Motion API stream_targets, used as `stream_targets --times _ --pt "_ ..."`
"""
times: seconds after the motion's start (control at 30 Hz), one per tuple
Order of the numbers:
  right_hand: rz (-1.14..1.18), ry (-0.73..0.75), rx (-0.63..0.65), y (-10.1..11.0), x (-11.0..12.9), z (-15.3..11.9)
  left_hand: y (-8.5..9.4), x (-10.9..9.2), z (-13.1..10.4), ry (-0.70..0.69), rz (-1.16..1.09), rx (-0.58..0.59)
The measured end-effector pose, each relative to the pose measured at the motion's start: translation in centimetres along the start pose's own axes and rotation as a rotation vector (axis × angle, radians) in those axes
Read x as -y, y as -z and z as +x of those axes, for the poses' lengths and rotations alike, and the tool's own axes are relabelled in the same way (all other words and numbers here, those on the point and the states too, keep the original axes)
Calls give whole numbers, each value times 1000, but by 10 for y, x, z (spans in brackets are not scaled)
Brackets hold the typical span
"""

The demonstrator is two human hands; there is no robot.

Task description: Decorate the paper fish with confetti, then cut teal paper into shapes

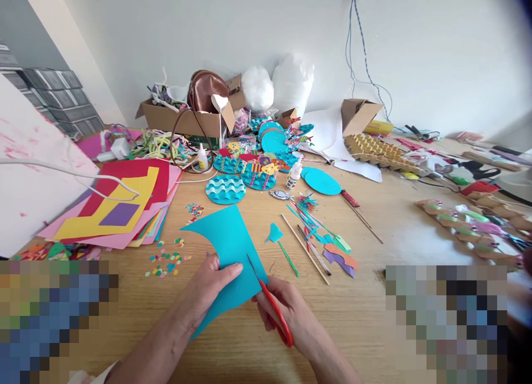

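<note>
Over the near middle of the wooden table (357, 328), you have a blue sheet (235, 234) in hand, its left edge curved inward. Your left hand (213, 274) pinches it at that edge, thumb flat on top. Your right hand (282, 303) is closed around the handles of the red scissors (276, 312); one blade lies across the face of the sheet near its right edge. The other blade is hidden, so you can't tell how wide they stand.

Just beyond the sheet, to the right: a small blue scrap (274, 233), a green strip (288, 259), a pale stick (305, 250), an orange scrap (341, 255) overlapping a purple one. Left of the sheet, paper dots (168, 262) lie scattered; farther left, a stack of coloured paper (124, 201). Farther back, a wavy-striped blue oval (225, 190), a white glue bottle (293, 174) standing upright, and plain blue ovals (322, 181) overlapping beside it.
</note>
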State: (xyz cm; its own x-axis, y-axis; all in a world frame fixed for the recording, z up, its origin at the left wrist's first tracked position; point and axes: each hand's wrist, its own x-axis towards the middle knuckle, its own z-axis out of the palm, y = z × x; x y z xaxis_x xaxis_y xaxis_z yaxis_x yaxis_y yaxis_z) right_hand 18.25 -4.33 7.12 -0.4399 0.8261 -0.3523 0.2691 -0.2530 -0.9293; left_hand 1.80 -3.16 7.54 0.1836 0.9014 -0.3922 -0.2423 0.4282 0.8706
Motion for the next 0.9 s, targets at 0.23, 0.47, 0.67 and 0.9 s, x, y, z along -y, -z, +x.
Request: stream_targets --times 0.23,0.47,0.67,0.9 --pt "-4 27 3 1 5 0 -4 -1 -4 14 -92 85" --pt "13 39 -27 -1 4 4 -3 1 -2 38 -103 64" --pt "19 68 -82 -4 -8 8 -3 2 0 69 -119 18" --pt "-14 63 -110 -5 -16 10 -1 11 0 80 -214 -62"
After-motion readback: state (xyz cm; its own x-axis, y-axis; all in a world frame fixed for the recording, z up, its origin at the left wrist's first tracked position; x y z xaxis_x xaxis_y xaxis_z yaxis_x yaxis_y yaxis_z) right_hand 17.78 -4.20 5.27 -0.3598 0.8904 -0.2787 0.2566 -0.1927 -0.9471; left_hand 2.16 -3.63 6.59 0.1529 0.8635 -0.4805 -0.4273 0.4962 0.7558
